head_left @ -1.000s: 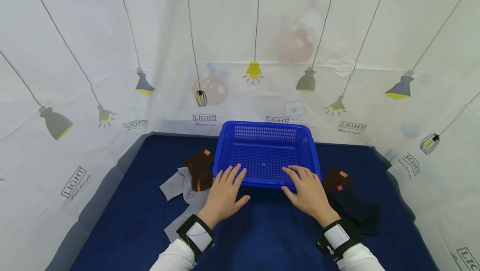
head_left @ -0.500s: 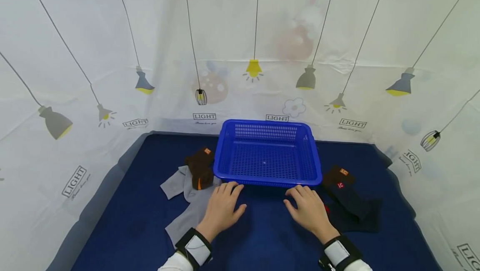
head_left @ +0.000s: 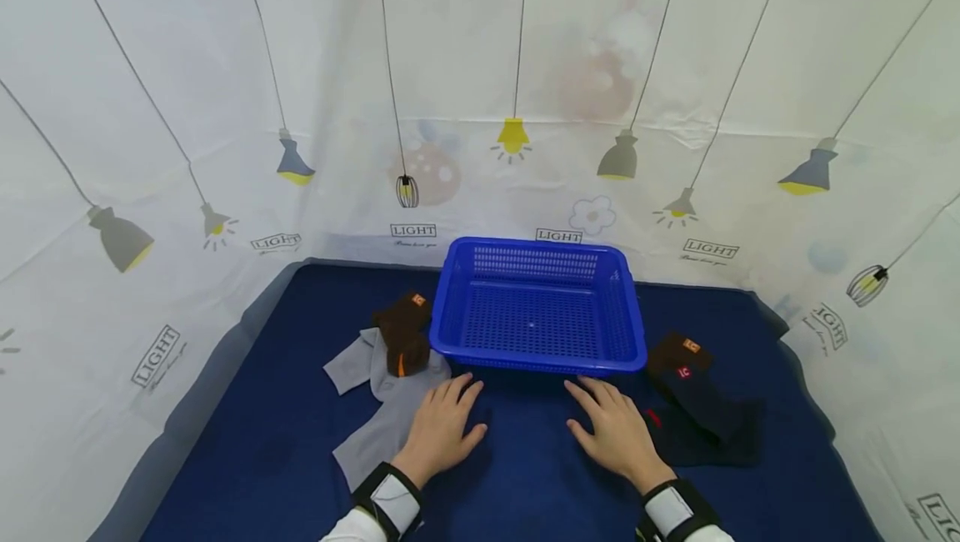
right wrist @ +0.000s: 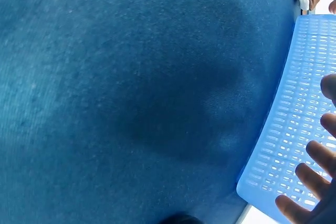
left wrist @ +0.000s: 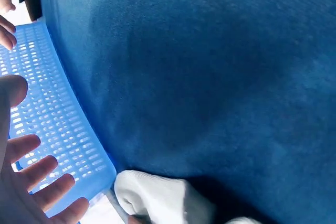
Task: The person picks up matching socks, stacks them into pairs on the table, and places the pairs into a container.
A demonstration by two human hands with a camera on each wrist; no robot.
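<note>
A blue plastic basket [head_left: 536, 358] with slotted walls stands at the back middle of the dark blue cloth, nothing inside it. Just in front of its near left corner is my left hand [head_left: 441, 425], fingers spread and holding nothing. My right hand [head_left: 617, 432] is likewise spread and bare before the near right corner. Beside my left hand lie grey socks [head_left: 386, 421], with brown socks [head_left: 405, 333] partly on top. To the right of my right hand, black socks [head_left: 712, 421] lie beside and over a brown sock [head_left: 681, 353]. The left wrist view shows the basket wall [left wrist: 58, 98] beyond my fingers.
The dark blue cloth [head_left: 525, 475] covers the work surface. White sheeting [head_left: 480, 42] printed with hanging lamps rises behind it and along both sides, close behind the basket's far rim.
Both hands have drawn back from over the basket's near rim toward me and now sit in front of it. The basket and socks stay about where they were.
</note>
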